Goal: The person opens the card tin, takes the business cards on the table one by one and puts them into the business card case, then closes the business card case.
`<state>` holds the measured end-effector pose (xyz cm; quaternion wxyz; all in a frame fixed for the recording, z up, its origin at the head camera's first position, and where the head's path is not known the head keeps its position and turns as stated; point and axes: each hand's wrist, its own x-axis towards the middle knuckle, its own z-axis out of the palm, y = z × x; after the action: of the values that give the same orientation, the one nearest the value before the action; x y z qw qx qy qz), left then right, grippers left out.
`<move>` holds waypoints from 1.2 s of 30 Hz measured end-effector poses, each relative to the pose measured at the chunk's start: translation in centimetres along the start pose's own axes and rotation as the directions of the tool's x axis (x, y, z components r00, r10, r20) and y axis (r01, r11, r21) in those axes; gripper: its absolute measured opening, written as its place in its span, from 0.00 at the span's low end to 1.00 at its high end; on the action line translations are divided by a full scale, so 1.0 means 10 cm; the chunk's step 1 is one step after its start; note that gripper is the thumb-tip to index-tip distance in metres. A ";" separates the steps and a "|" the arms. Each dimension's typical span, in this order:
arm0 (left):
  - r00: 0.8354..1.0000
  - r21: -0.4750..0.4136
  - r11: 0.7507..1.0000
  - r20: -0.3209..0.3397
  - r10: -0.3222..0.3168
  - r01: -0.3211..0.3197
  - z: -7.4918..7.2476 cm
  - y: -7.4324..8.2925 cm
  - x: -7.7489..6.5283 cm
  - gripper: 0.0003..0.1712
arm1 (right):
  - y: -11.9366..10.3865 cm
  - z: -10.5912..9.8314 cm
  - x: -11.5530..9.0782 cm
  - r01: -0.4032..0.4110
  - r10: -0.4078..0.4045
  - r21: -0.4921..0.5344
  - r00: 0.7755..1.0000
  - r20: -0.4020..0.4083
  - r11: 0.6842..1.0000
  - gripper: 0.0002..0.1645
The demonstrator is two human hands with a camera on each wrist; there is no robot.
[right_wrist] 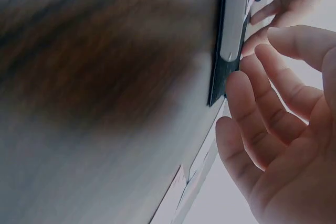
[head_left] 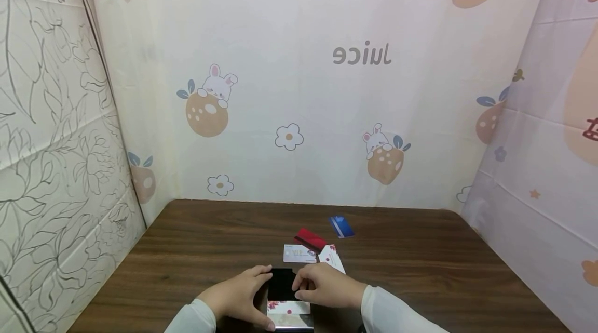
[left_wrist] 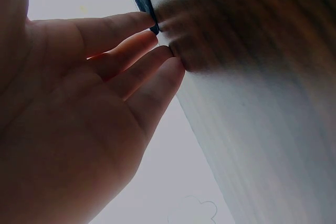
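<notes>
An opened card case [head_left: 282, 285] lies near the table's front, black in its far part and silvery at its near end. A white card with red flowers [head_left: 299, 307] shows in its near half. My left hand [head_left: 240, 295] spans the case's left side, thumb by the near corner and fingertips at the far corner. In the left wrist view, the left fingers [left_wrist: 152, 90] reach out nearly straight against the case's dark edge. Over the case's right side is my right hand [head_left: 327, 286]. Its fingers [right_wrist: 249, 111] bend loosely in the right wrist view, nothing between them.
Beyond the case lie a white card [head_left: 299, 253], a red card [head_left: 310, 240], and a second flowered card [head_left: 330, 256] partly behind the right hand. Farther back is a blue card [head_left: 342, 226]. Printed curtains [head_left: 289, 89] border the brown wooden table [head_left: 210, 234].
</notes>
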<state>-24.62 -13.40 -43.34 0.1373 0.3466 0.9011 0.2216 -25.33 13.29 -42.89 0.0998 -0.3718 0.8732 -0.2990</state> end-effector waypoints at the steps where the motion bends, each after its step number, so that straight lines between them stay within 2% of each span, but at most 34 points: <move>1: 1.000 0.001 1.000 -0.002 0.000 0.000 0.00 0.00 0.00 0.56 | 0.01 -0.01 0.00 -0.010 0.010 0.013 1.000 -0.003 1.000 0.03; 5: 1.000 0.014 1.000 -0.015 0.001 -0.001 0.01 0.00 0.00 0.57 | 0.06 -0.08 -0.02 -0.038 0.039 0.036 0.999 -0.022 0.999 0.03; 10: 1.000 0.023 1.000 -0.026 0.010 -0.009 0.02 0.00 -0.01 0.57 | 0.16 -0.20 -0.03 -0.066 0.065 -0.005 0.995 -0.076 0.998 0.03; 14: 1.000 0.017 1.000 -0.021 0.006 -0.006 0.01 0.01 -0.01 0.57 | 0.27 -0.29 -0.05 -0.109 0.097 -0.083 0.986 -0.138 0.991 0.01; 18: 1.000 0.011 1.000 -0.016 0.003 -0.003 0.01 0.00 -0.01 0.57 | 0.40 -0.36 -0.07 -0.188 0.147 -0.180 0.965 -0.217 0.966 0.02; 21: 1.000 0.013 1.000 -0.014 0.001 -0.001 0.02 0.01 0.00 0.57 | 0.50 -0.43 -0.08 -0.272 0.210 -0.201 0.935 -0.286 0.941 0.02; 24: 1.000 0.015 1.000 -0.012 -0.003 0.003 0.02 0.00 0.00 0.57 | 0.60 -0.49 -0.09 -0.371 0.294 -0.178 0.890 -0.347 0.912 0.03; 28: 1.000 0.015 1.000 -0.015 -0.004 0.005 0.02 -0.01 0.00 0.57 | 0.78 -0.56 -0.09 -0.487 0.380 -0.190 0.828 -0.413 0.853 0.08; 31: 1.000 0.019 1.000 -0.018 0.004 -0.003 0.03 -0.01 0.01 0.57 | 0.92 -0.60 -0.09 -0.555 0.422 -0.226 0.790 -0.445 0.801 0.14; 36: 1.000 0.025 1.000 -0.020 0.005 -0.004 0.02 0.00 0.00 0.57 | 1.06 -0.69 -0.09 -0.627 0.494 -0.218 0.745 -0.449 0.748 0.27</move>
<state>-24.55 -13.29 -43.52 0.1235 0.3481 0.9043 0.2141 -33.72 22.81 -43.71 -0.0457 -0.0364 0.9862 -0.1547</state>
